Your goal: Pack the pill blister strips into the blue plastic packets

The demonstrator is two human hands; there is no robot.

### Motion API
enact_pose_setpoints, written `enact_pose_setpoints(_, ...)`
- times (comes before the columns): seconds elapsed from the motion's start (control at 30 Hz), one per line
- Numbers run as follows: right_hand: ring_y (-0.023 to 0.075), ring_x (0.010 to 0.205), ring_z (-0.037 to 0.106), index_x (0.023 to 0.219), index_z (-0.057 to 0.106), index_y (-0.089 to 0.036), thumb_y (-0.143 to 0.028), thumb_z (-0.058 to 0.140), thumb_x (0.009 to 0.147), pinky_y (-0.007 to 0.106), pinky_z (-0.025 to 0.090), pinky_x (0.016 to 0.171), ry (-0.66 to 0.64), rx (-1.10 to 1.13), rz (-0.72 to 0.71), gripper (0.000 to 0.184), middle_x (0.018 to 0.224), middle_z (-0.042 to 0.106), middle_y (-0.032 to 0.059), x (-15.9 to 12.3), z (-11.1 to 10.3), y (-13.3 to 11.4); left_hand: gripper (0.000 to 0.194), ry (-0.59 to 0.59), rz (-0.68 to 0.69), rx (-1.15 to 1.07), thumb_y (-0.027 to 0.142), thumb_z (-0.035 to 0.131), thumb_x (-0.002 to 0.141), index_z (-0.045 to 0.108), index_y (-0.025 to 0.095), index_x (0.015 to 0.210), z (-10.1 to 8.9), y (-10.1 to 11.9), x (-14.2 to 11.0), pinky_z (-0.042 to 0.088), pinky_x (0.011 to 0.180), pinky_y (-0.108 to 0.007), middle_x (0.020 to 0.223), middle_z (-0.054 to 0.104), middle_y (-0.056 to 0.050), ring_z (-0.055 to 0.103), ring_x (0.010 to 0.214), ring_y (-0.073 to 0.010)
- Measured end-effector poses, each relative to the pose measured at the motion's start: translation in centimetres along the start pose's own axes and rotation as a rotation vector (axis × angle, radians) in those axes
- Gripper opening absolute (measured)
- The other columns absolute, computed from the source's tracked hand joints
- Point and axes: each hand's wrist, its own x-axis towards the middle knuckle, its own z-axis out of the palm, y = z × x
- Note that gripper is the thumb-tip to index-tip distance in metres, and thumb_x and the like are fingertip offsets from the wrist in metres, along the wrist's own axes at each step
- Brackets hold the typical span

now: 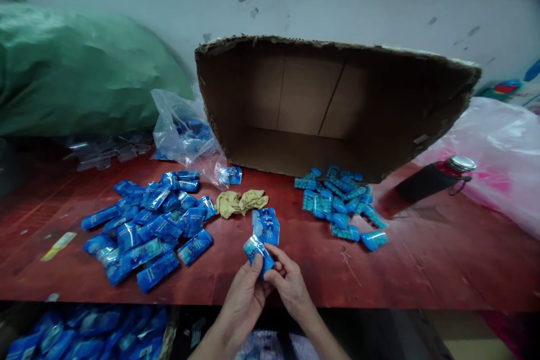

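Note:
Near the table's front edge, both my hands grip one small blue packet (258, 248) with a shiny clear front. My left hand (246, 288) pinches it with the thumb on top. From the other side, the fingers and thumb of my right hand (292, 284) close on its lower right part. Just beyond lies a short stack of flat blue printed cards (266, 224). To the left spreads a heap of blue packets (158, 225). Clear packs of small turquoise pieces (337, 202) lie in a loose pile to the right.
A large cardboard box (291, 95) lies with its opening toward me. Crumpled yellowish cloth (241, 203), a clear plastic bag (185, 140), a dark bottle (434, 179) and a green sack (84, 73) surround the work. Below the red table (422, 259), more blue packets (93, 332) fill a box.

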Motion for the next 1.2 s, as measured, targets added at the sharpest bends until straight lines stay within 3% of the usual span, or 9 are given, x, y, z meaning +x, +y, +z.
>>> enact_pose_setpoints(0.13,0.0149,0.081,0.057,0.117,0.050,-0.027,-0.013,0.057,0.070,0.026,0.044,0.078,-0.112,-0.031,0.017,0.050,0.091,0.063,-0.0018,0.2,-0.3,-0.7,0.016,-0.091,-0.015,0.036,0.019,0.055,0.077,0.065,0.010,0.085,-0.5,0.8,-0.4,0.049,0.077,-0.028,0.080,0.070,-0.009,0.064,0.078,-0.0173)
enact_pose_setpoints(0.23,0.0137,0.079,0.056,0.117,0.049,-0.024,-0.017,0.053,0.075,0.027,0.045,0.076,-0.100,-0.096,-0.015,0.044,0.097,0.060,0.0011,0.4,-0.5,-1.2,0.013,0.016,0.042,-0.029,0.019,0.053,0.077,0.065,0.012,0.081,-1.3,3.0,-0.2,0.050,0.077,-0.033,0.079,0.070,-0.008,0.065,0.079,-0.0201)
enact_pose_setpoints(0.33,0.0119,0.067,0.053,0.113,0.051,-0.022,-0.022,0.050,0.078,0.025,0.046,0.067,0.007,-0.286,-0.101,0.035,0.091,0.057,0.0023,1.2,-1.1,-1.5,0.027,0.171,0.268,-0.176,0.034,0.045,0.081,0.063,0.014,0.077,-1.8,7.8,-0.2,0.052,0.073,-0.036,0.077,0.070,-0.009,0.065,0.080,-0.0219)
enact_pose_setpoints(0.4,0.0137,0.071,0.053,0.112,0.052,-0.022,-0.023,0.050,0.079,0.026,0.045,0.069,0.064,-0.500,-0.178,0.033,0.091,0.056,0.0030,2.0,-1.6,-1.8,0.048,0.162,0.454,-0.211,0.050,0.039,0.079,0.061,0.009,0.091,-1.6,11.0,-0.4,0.053,0.071,-0.035,0.090,0.068,-0.014,0.063,0.087,-0.0233)
enact_pose_setpoints(0.47,0.0174,0.082,0.053,0.111,0.052,-0.022,-0.023,0.052,0.079,0.029,0.043,0.075,0.083,-0.748,-0.230,0.032,0.094,0.056,0.0044,3.1,-2.1,-2.1,0.049,0.176,0.531,-0.198,0.048,0.037,0.080,0.058,0.006,0.096,-1.3,12.4,-0.7,0.053,0.070,-0.035,0.089,0.068,-0.015,0.063,0.086,-0.0232)
enact_pose_setpoints(0.6,0.0217,0.087,0.052,0.097,0.059,-0.023,-0.022,0.056,0.077,0.030,0.040,0.071,0.094,-1.208,-0.182,0.020,0.091,0.058,0.0053,5.2,-2.3,-2.0,0.023,0.203,0.309,0.031,0.022,0.046,0.080,0.057,0.010,0.096,-1.1,9.0,-0.2,0.052,0.067,-0.033,0.070,0.069,-0.009,0.066,0.069,-0.0199)
enact_pose_setpoints(0.67,0.0206,0.084,0.052,0.088,0.060,-0.023,-0.022,0.054,0.078,0.029,0.038,0.068,0.098,-1.318,-0.156,0.011,0.088,0.059,0.0041,5.9,-2.1,-1.5,0.022,0.218,0.149,0.146,0.021,0.052,0.076,0.055,0.013,0.096,-1.5,6.1,0.6,0.051,0.067,-0.032,0.068,0.069,-0.007,0.066,0.066,-0.0199)
enact_pose_setpoints(0.77,0.0186,0.083,0.053,0.083,0.058,-0.022,-0.020,0.052,0.080,0.027,0.036,0.067,0.107,-1.359,-0.161,0.008,0.085,0.059,0.0031,6.4,-1.8,-0.8,0.025,0.253,0.123,0.236,0.021,0.056,0.073,0.052,0.014,0.097,-2.1,3.2,1.6,0.049,0.064,-0.028,0.066,0.068,-0.005,0.065,0.063,-0.0174)
enact_pose_setpoints(1.2,0.0199,0.069,0.049,0.073,0.055,-0.017,-0.003,0.040,0.080,0.030,0.032,0.062,0.170,-1.469,-0.327,0.021,0.075,0.058,0.0076,6.5,-1.3,0.5,0.027,0.238,0.149,0.331,0.023,0.064,0.066,0.054,0.013,0.089,-2.1,2.2,2.5,0.045,0.048,-0.022,0.063,0.064,-0.003,0.060,0.050,-0.0124)
